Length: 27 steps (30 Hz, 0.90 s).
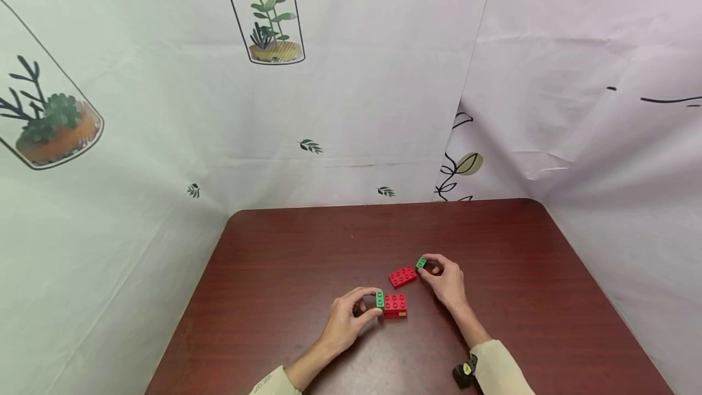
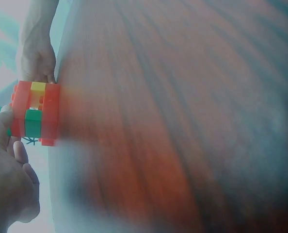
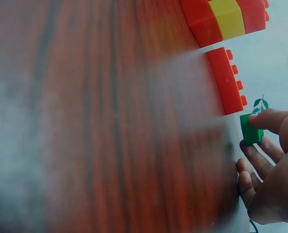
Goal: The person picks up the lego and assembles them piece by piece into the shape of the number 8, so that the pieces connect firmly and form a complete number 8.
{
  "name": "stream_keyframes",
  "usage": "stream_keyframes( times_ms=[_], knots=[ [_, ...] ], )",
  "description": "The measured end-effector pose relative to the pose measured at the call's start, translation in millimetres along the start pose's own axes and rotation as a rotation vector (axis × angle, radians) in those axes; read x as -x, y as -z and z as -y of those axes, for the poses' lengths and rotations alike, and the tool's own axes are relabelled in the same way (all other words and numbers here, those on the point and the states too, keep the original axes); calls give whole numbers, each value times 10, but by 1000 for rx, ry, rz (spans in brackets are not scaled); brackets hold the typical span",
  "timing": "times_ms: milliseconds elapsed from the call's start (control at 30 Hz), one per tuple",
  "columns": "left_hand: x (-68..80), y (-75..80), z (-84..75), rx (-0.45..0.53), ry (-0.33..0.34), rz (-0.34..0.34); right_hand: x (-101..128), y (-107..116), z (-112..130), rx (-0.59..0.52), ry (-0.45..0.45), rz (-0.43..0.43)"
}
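Note:
My left hand (image 1: 342, 322) pinches a small green brick (image 1: 379, 298) between thumb and fingers. That brick is at the left end of the top of a stack; in the left wrist view the stack shows a red upper brick (image 2: 22, 104), a red lower brick (image 2: 51, 109), and a green brick (image 2: 33, 124) and a yellow brick (image 2: 38, 90) between them. A loose red brick (image 1: 402, 276) lies just behind the stack, studs up. To its right, my right hand (image 1: 446, 282) pinches another small green brick (image 3: 251, 129), apart from the red one.
Everything is on a dark reddish-brown table (image 1: 307, 242) with rounded far corners. White cloth (image 1: 362, 102) printed with plants hangs behind and along the sides. A black device (image 1: 465, 373) is at the right wrist, by the sleeve (image 1: 500, 367).

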<state>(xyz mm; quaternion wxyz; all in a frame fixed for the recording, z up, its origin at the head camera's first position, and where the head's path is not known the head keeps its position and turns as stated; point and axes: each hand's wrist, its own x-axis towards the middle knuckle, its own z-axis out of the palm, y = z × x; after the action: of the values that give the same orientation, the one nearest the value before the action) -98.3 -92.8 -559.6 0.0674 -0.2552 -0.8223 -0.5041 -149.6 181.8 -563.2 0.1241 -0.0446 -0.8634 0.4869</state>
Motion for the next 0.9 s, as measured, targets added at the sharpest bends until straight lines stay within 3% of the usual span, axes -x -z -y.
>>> stream_keyframes(
  times_ms=[567, 900],
  knots=[
    [-3, -6, 15, 2, 11, 4, 76, 126, 145, -88, 19, -4],
    [-2, -7, 15, 2, 25, 7, 142, 210, 318, -138, 89, -37]
  ],
)
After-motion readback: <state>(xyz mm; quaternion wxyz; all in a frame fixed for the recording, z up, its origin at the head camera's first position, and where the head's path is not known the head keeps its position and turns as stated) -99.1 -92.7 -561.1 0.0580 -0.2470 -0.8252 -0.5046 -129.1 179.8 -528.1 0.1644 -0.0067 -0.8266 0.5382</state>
